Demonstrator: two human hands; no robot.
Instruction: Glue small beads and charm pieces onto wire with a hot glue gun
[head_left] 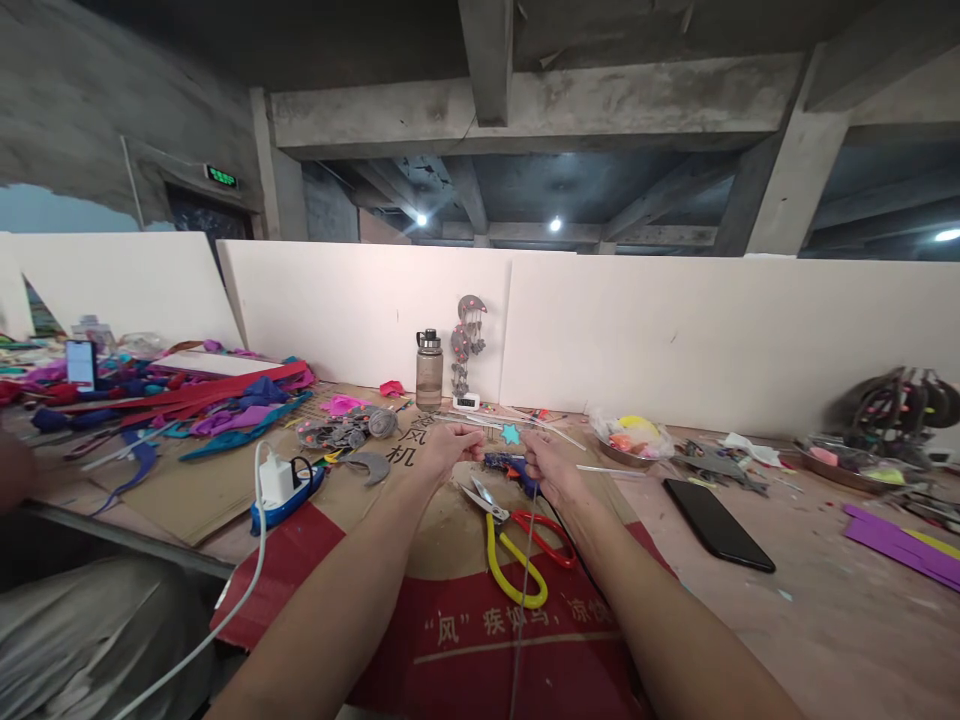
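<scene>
My left hand [455, 446] is closed in a pinch above the cardboard, and what its fingertips hold is too small to make out. Across from it, my right hand [547, 462] pinches a thin grey cord [523, 610] that hangs down over the red print toward me. A small teal star [511, 434] shows between the hands, close to the right fingertips; whether they touch it I cannot tell. Below the hands lie scissors [517, 570] with one yellow and one red handle, blades parted. Behind them is a dark blue tool [517, 470], partly hidden by my right hand.
A bottle [429, 370] and a grey hanging ornament [466, 345] stand by the white board. Left are a white plug [277, 480] with its cable, grey felt pieces [349, 428] and coloured fabric [225, 390]. A black phone [718, 523] and a bowl [632, 440] lie right.
</scene>
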